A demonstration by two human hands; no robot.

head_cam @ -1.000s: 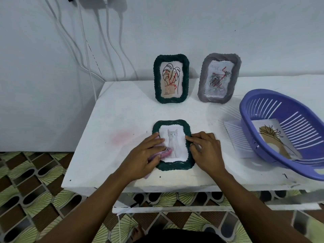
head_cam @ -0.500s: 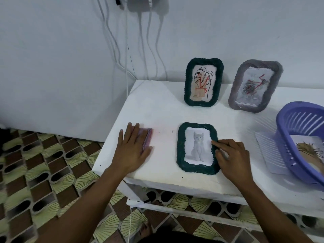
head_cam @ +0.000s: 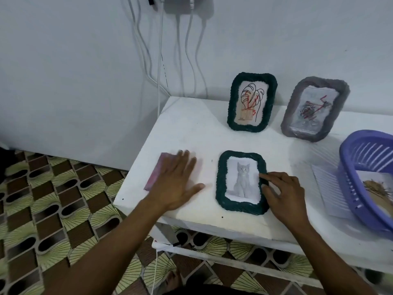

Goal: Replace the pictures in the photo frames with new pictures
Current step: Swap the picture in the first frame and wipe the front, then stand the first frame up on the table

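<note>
A dark green frame (head_cam: pixel 221 188) lies flat near the table's front edge with a grey kitten picture (head_cam: pixel 242 180) in it. My right hand (head_cam: pixel 282 192) rests on the frame's right rim, fingertips touching it. My left hand (head_cam: pixel 176 184) lies flat and open on the table, left of the frame, partly over a pink rectangular piece (head_cam: pixel 154 173). A second green frame (head_cam: pixel 252 102) with a leaf drawing and a grey frame (head_cam: pixel 314 109) with a scribbled picture stand at the back against the wall.
A purple slatted basket (head_cam: pixel 365 177) sits at the right, holding a picture of a dry plant (head_cam: pixel 380 192); a white sheet (head_cam: pixel 327 188) lies under its left side. Cables (head_cam: pixel 159 60) hang down the wall. The white table (head_cam: pixel 191 133) ends just left of my left hand.
My left hand carried the pink piece away from the kitten frame and laid it on the table's left side. My right hand stayed on the frame's right rim. The camera turned left.
</note>
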